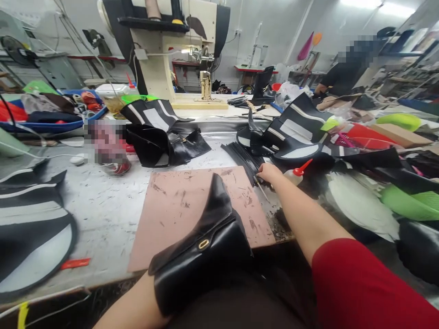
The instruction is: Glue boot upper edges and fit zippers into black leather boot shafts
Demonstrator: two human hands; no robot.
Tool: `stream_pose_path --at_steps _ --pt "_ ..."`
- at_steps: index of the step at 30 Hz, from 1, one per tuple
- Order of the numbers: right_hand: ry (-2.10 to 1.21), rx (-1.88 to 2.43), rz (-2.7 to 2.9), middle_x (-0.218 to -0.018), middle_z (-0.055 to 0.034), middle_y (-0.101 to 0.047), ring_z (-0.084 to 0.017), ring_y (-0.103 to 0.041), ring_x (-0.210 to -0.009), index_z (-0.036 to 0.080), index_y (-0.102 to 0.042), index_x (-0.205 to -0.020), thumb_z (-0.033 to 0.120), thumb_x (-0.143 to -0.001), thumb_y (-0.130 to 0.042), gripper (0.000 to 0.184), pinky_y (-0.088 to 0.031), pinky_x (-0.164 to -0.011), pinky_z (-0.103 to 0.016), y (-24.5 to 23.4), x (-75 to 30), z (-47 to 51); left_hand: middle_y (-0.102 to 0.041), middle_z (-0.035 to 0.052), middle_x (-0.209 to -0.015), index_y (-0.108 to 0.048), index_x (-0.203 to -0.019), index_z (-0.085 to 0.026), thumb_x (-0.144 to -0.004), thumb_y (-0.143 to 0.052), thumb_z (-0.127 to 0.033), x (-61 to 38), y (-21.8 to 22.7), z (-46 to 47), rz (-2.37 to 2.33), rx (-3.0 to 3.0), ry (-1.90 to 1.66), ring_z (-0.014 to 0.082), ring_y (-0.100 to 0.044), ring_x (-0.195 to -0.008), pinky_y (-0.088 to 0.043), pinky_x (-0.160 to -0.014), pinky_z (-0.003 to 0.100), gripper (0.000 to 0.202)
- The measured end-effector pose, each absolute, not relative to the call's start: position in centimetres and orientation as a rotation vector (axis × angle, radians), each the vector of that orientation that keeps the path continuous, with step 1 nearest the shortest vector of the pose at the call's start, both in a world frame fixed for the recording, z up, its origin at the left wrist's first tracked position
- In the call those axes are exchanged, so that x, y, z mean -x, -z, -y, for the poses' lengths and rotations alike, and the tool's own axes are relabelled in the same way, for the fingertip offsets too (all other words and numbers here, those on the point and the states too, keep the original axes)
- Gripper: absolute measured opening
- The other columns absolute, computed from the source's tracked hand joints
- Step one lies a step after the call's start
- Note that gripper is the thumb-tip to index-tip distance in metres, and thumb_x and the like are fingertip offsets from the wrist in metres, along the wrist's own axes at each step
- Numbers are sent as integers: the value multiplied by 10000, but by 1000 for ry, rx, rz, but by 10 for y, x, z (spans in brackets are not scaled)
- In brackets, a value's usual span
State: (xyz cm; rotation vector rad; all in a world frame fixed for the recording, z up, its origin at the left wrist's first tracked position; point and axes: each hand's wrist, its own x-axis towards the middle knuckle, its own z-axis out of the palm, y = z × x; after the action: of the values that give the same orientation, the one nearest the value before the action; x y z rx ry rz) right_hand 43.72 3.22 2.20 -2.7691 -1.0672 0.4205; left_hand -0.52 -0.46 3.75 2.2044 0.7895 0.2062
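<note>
A black leather boot upper (pixel 206 256) with a gold oval buckle lies across the front edge of a pinkish-brown board (pixel 171 205). My left forearm (pixel 137 299) runs into the upper's opening, and the leather hides that hand and its fingers. Further right, my right hand (pixel 269 173) is closed in a pinch beside a bundle of thin black strips (pixel 242 155). A slim, pale-tipped stick (pixel 263 191) lies just below its fingers; whether they grip it or a strip is unclear. Behind that wrist stands a bottle with a red nozzle (pixel 302 169).
A post-bed sewing machine (pixel 154 59) rises at the back. Other black boot uppers lie at the left (pixel 34 237), the middle (pixel 164 141) and the right (pixel 291 128). A blurred jar (pixel 118 164) stands left of the board. Another person (pixel 346 68) is at the far right.
</note>
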Motion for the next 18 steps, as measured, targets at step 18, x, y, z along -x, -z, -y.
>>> stream_pose_path --at_steps 18 --pt "-846 2154 860 -593 3 -576 -31 -360 -382 190 -343 -538 207 -709 -595 305 -273 -366 -182 -74 -402 10 -616 88 -1087 -481 -1243 -211 -713 -576 -289 -3 -59 20 -562 -2201 -229 273 -478 -1122 -358 -1003 380 545"
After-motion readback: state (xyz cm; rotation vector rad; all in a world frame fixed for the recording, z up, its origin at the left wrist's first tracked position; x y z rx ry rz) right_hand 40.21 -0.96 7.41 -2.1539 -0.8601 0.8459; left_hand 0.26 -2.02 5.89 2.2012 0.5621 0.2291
